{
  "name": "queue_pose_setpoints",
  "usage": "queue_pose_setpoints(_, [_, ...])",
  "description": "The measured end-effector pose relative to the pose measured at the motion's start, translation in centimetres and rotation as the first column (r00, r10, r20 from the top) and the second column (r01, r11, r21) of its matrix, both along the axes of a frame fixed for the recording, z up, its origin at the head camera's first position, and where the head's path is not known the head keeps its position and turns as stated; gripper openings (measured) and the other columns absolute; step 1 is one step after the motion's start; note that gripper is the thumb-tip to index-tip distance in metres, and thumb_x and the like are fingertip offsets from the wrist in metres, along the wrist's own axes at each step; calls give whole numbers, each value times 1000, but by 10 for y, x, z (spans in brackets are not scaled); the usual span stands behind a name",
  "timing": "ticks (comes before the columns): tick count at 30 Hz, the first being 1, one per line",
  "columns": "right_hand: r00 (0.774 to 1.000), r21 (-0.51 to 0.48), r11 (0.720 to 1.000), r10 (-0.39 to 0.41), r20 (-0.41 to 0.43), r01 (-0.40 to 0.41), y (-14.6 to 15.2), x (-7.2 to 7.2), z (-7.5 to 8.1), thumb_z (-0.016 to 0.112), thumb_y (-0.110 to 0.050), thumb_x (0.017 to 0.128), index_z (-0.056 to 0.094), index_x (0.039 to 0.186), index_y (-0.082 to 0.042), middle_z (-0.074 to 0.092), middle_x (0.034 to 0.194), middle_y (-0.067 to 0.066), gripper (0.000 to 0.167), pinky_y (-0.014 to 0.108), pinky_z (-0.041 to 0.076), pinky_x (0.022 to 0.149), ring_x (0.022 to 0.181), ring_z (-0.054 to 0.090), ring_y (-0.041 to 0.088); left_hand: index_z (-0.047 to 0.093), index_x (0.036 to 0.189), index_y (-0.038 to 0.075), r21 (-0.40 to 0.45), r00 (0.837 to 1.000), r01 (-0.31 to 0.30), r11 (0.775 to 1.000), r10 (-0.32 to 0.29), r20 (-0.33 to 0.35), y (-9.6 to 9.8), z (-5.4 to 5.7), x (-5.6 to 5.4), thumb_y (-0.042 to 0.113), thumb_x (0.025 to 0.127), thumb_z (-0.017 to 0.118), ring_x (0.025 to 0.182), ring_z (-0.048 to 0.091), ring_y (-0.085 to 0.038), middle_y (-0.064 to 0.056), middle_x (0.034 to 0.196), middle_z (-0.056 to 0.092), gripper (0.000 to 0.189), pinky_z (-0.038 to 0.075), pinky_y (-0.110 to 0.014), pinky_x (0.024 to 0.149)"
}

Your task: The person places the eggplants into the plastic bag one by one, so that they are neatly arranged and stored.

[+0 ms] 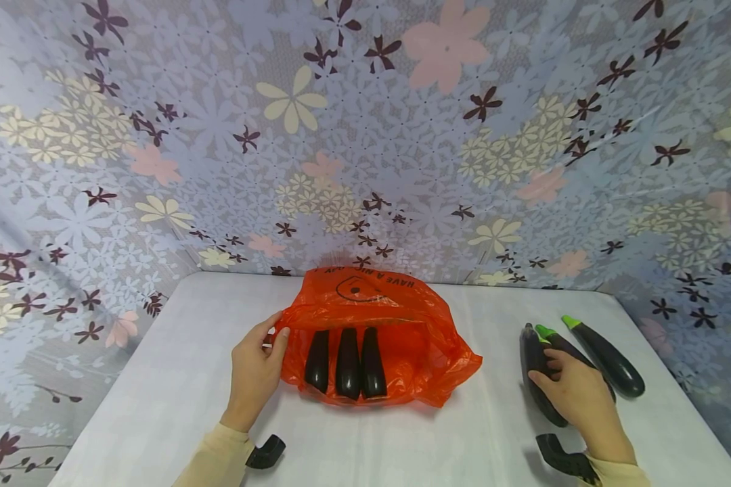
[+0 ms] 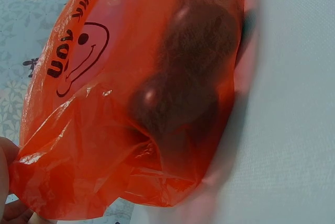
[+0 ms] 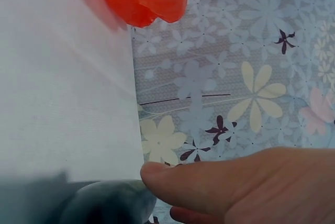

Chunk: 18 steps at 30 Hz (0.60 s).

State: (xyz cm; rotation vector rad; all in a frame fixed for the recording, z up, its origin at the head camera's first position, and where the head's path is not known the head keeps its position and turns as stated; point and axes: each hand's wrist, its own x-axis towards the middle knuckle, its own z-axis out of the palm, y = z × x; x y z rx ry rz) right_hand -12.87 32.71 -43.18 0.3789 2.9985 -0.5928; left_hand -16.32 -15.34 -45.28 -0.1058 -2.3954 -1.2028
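My left hand (image 1: pixel 257 368) pinches the left edge of a red plastic bag (image 1: pixel 390 287) between thumb and fingers. The bag lies on its side with its mouth toward me, and three dark eggplants (image 1: pixel 348 365) show in it. Through the thin plastic, dark rounded eggplants (image 2: pixel 201 41) appear in the left wrist view. At the right, my right hand (image 1: pixel 579 392) is curled over the leftmost of three more eggplants, its thumb across this eggplant (image 1: pixel 551 408). It partly hides the green-stemmed middle eggplant (image 1: pixel 575 346). In the right wrist view the thumb meets an eggplant's edge (image 3: pixel 110 198).
A green-stemmed eggplant (image 1: pixel 612 358) lies at the far right of the white table (image 1: pixel 451 446). Behind the table rises a flowered cloth (image 1: pixel 402 149), which also runs along both sides. A black curved piece (image 1: pixel 267 452) is at each wrist.
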Motion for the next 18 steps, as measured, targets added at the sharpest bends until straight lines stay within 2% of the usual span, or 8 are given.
queue_pose_setpoints(6, [999, 6, 1000, 21, -40, -21, -3, -1, -2, 71, -27, 92, 55, 127, 17, 65, 114, 32, 59, 55, 53, 77, 96, 66, 44, 65, 133, 5, 1, 1000, -3, 1000, 3, 1, 1, 1, 0, 15, 98, 66, 78, 62, -21, -13, 108, 71, 37, 55, -21, 65])
queue_pose_setpoints(10, [998, 24, 1000, 19, -61, -18, -6, -1, -4, 70, -27, 93, 58, 124, 17, 67, 113, 30, 55, 57, 52, 80, 100, 65, 47, 65, 133, 5, 2, 1000, -7, 1000, 7, -5, 1, 1, -1, 14, 97, 68, 78, 63, -21, -13, 108, 71, 37, 55, -21, 64])
queue_pose_setpoints(13, [999, 28, 1000, 2, -44, -1, -8, -3, -4, 70, -27, 93, 58, 125, 16, 67, 114, 30, 55, 58, 51, 81, 103, 63, 49, 66, 132, 5, 4, 1000, -9, 1000, 9, -5, 1, 1, -1, 14, 97, 68, 78, 62, -20, -13, 107, 71, 36, 55, -21, 64])
queue_pose_setpoints(18, [1000, 24, 1000, -6, -1, 6, -11, -6, -5, 69, -29, 94, 59, 124, 16, 67, 110, 30, 55, 55, 52, 75, 97, 65, 46, 65, 133, 6, 1, 1000, -13, 1000, 13, 15, 1, 1, -1, 15, 98, 68, 77, 62, -20, -12, 108, 71, 37, 54, -21, 63])
